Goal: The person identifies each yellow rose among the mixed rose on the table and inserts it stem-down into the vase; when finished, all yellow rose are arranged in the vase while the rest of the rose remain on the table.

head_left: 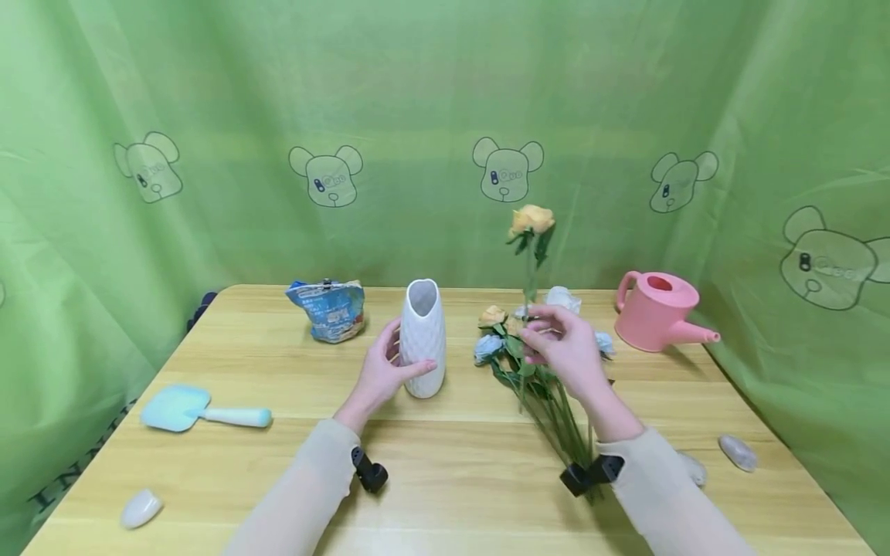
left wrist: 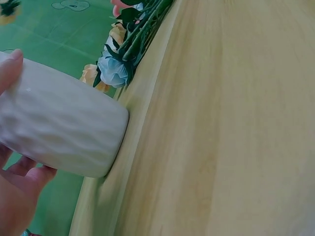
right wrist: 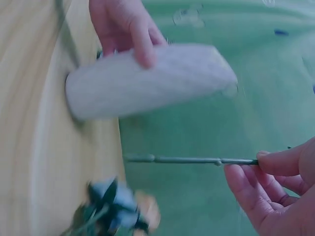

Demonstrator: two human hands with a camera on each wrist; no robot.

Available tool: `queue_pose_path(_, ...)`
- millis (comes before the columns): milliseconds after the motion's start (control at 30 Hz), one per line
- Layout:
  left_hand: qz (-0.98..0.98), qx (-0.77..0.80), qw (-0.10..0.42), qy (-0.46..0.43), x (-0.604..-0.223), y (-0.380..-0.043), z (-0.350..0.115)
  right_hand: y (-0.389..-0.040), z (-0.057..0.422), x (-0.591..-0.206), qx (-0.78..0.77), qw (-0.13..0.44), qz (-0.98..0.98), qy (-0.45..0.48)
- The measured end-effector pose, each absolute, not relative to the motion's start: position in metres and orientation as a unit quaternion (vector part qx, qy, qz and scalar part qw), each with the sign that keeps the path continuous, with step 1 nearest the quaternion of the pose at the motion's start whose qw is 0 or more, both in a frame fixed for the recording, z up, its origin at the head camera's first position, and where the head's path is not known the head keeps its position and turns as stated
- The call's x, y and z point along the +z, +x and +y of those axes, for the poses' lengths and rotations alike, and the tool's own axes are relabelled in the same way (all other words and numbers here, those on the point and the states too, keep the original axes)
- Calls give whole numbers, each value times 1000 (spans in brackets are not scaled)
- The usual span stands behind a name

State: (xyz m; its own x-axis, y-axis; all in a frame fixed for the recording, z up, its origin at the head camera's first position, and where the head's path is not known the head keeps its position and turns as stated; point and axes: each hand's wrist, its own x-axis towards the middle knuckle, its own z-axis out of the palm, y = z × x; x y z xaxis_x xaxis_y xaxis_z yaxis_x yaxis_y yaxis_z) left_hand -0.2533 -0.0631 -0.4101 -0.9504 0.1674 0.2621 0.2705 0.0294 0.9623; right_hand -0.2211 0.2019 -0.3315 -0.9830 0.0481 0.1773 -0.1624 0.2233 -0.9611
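Observation:
A white textured vase (head_left: 424,340) with a slanted mouth stands upright on the table. My left hand (head_left: 388,369) grips it from the left side, thumb across its front; the left wrist view shows fingers on both sides of the vase (left wrist: 64,118). To the right, my right hand (head_left: 566,344) pinches the green stem (right wrist: 192,161) of a yellow artificial rose (head_left: 531,221), held upright with its bloom above the hand. Below and behind that hand lies a bunch of artificial flowers (head_left: 490,349) in yellow, blue and white, stems toward the front.
A blue printed bag (head_left: 332,310) stands at the back left. A light blue shovel (head_left: 182,408) lies on the left, with a white stone (head_left: 141,509) nearer the front. At the back right is a pink watering can (head_left: 657,309); a grey stone (head_left: 738,452) lies before it.

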Motion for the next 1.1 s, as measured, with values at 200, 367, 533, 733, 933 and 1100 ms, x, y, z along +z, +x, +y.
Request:
queue_pose_path(200,-715,-681,40,-152,-415,-256,-65,-242,159,-296,609,103,-781,89)
queue_pose_path(367,-716,-679,39,-156,-410,-252,-65,-259,126,-262,629,133,-753,137)
queue_pose_path(533,-718,-677,37,-158,-410,-252,-65,-274,102,-247,648,168,-720,181)
queue_pose_path(733,-720,-674,38,-163,-411,-253,-65,-289,85,-252,667,172,-699,193)
queue_pose_path(933,-723,-669,40,-169,-413,-253,-65,-299,81,-254,675,190,-688,187)
queue_pose_path(1100,-724,-669,38,-167,-413,-254,-64,-301,80,-261,663,172,-706,182)
